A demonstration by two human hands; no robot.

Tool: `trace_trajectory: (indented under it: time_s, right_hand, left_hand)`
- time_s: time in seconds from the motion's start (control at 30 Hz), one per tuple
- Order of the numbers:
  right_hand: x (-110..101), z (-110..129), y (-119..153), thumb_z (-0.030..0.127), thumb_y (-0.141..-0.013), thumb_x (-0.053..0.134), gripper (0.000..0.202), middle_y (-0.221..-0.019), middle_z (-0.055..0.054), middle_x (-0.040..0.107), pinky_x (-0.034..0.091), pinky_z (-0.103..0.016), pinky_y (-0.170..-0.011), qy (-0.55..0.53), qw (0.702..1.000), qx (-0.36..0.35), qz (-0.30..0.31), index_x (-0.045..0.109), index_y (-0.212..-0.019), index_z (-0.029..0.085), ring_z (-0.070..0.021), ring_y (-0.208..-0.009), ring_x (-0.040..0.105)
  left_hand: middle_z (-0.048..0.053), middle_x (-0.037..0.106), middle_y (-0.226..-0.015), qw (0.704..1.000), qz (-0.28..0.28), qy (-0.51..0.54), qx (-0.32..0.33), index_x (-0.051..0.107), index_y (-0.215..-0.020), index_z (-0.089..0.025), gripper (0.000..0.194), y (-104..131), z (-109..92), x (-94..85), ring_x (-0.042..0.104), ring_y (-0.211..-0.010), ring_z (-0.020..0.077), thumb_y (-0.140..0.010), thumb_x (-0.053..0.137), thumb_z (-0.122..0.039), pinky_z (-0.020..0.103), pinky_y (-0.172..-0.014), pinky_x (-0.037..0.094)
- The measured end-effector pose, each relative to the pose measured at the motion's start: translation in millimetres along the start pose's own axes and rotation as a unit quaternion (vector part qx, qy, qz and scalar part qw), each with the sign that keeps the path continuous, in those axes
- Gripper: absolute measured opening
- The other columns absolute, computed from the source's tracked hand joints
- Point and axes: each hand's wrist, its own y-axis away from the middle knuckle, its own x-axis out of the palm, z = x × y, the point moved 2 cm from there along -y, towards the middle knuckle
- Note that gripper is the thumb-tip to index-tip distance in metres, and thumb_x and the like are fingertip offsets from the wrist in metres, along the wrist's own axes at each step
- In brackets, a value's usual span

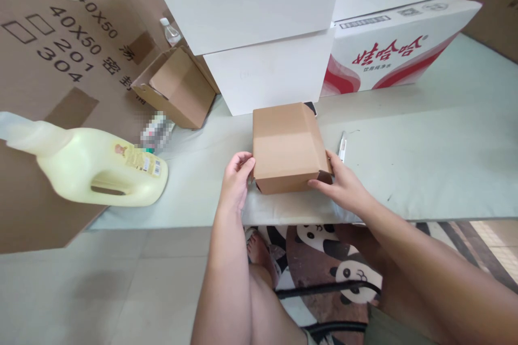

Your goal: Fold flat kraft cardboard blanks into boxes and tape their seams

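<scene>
A small brown cardboard box point(287, 143) sits on the pale green cloth near the front edge, its top closed. At its left front corner, my left hand point(237, 177) pinches the side with thumb and fingertips. My right hand point(340, 180) grips the right front corner, thumb on the front face and fingers along the side. A dark gap shows at that corner beside the thumb. Behind the box, a black object point(311, 108) is mostly hidden. Just right of the box lies a white pen-like item point(342, 146), close to my right fingers.
A yellow detergent jug point(101, 164) lies at the left beside a large printed carton point(48, 86). Behind it leans a small open carton point(182, 86). White boxes point(271, 73) and a red-and-white water carton point(388, 48) line the back. The covered table point(429, 172) ends above a panda-patterned mat point(311, 264).
</scene>
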Motion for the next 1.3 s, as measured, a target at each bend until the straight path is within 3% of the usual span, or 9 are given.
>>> trace_trajectory:
  time_s: [0.3, 0.47, 0.6, 0.77, 0.87, 0.93, 1.07, 1.3]
  right_hand:
    - [0, 1, 0, 0.048, -0.079, 0.07, 0.078, -0.146, -0.015, 0.056, 0.047, -0.055, -0.108, 0.003, 1.0, 0.0, -0.001, 0.038, -0.146, 0.023, -0.0366, -0.133, 0.056]
    - [0, 1, -1, 0.048, -0.079, 0.072, 0.079, -0.145, -0.014, 0.058, 0.049, -0.054, -0.106, -0.01, 1.0, -0.004, -0.008, 0.04, -0.147, 0.023, -0.0363, -0.131, 0.057]
    - [-2, 3, -2, 0.05, -0.076, 0.075, 0.089, -0.137, -0.013, 0.063, 0.054, -0.054, -0.097, -0.013, 0.999, -0.001, -0.032, 0.036, -0.151, 0.024, -0.0359, -0.119, 0.064]
    - [-3, 7, 0, 0.05, -0.071, 0.079, 0.094, -0.136, -0.015, 0.063, 0.054, -0.055, -0.094, 0.003, 0.996, -0.013, -0.093, 0.038, -0.15, 0.023, -0.0377, -0.12, 0.062]
    - [-4, 7, 0, 0.053, -0.072, 0.077, 0.078, -0.119, -0.012, 0.069, 0.056, -0.051, -0.087, 0.003, 0.991, -0.034, -0.131, 0.049, -0.138, 0.023, -0.0345, -0.107, 0.066]
    - [-5, 6, 0, 0.055, -0.073, 0.074, 0.058, -0.099, -0.009, 0.071, 0.055, -0.046, -0.077, 0.009, 0.988, -0.033, -0.148, 0.058, -0.118, 0.023, -0.0296, -0.089, 0.066]
    - [-7, 8, 3, 0.051, -0.079, 0.068, 0.031, -0.076, -0.002, 0.061, 0.051, -0.038, -0.065, 0.028, 0.979, -0.07, -0.191, 0.055, -0.086, 0.024, -0.0213, -0.069, 0.058]
    - [-3, 27, 22, 0.041, -0.089, 0.061, 0.014, -0.086, -0.007, 0.066, 0.052, -0.037, -0.058, 0.078, 0.948, -0.208, -0.228, 0.06, -0.092, 0.027, -0.0231, -0.076, 0.062]
  left_hand:
    - [0.003, 0.068, -0.09, 0.997, 0.0, -0.065, 0.028, 0.065, -0.086, -0.021, 0.02, -3, 4, -5.6, 0.061, -0.085, 0.0156, -0.073, 0.073, -0.033, 0.027, -0.079, 0.048]
    - [0.008, 0.067, -0.119, 0.998, 0.028, -0.062, 0.01, 0.063, -0.102, -0.022, 0.033, -1, 6, -7.7, 0.062, -0.108, 0.02, -0.076, 0.072, -0.04, 0.029, -0.088, 0.049]
    - [0.011, 0.056, -0.142, 0.997, 0.053, -0.047, 0.008, 0.058, -0.118, -0.025, 0.049, 2, 5, -3.2, 0.058, -0.125, 0.0234, -0.076, 0.075, -0.044, 0.03, -0.092, 0.05]
    - [0.009, 0.054, -0.147, 0.998, 0.062, -0.026, -0.018, 0.057, -0.124, -0.028, 0.055, 5, 4, 1.4, 0.058, -0.126, 0.0242, -0.075, 0.078, -0.04, 0.029, -0.091, 0.052]
    - [0.008, 0.055, -0.144, 0.997, 0.048, -0.01, -0.052, 0.056, -0.126, -0.03, 0.055, 7, 3, 0.9, 0.06, -0.122, 0.0254, -0.075, 0.077, -0.038, 0.029, -0.08, 0.055]
    - [0.007, 0.056, -0.142, 0.997, 0.044, -0.006, -0.062, 0.056, -0.126, -0.03, 0.054, 7, 2, 0.2, 0.061, -0.119, 0.0257, -0.076, 0.076, -0.038, 0.027, -0.072, 0.055]
    - [0.007, 0.054, -0.143, 0.997, 0.045, 0.002, -0.066, 0.056, -0.125, -0.031, 0.053, 8, 1, -1.0, 0.063, -0.114, 0.0255, -0.077, 0.076, -0.039, 0.026, -0.066, 0.054]
    - [0.007, 0.057, -0.141, 0.998, 0.004, -0.021, -0.056, 0.059, -0.126, -0.033, 0.048, 6, 0, -5.9, 0.063, -0.11, 0.0235, -0.081, 0.073, -0.041, 0.025, -0.063, 0.052]
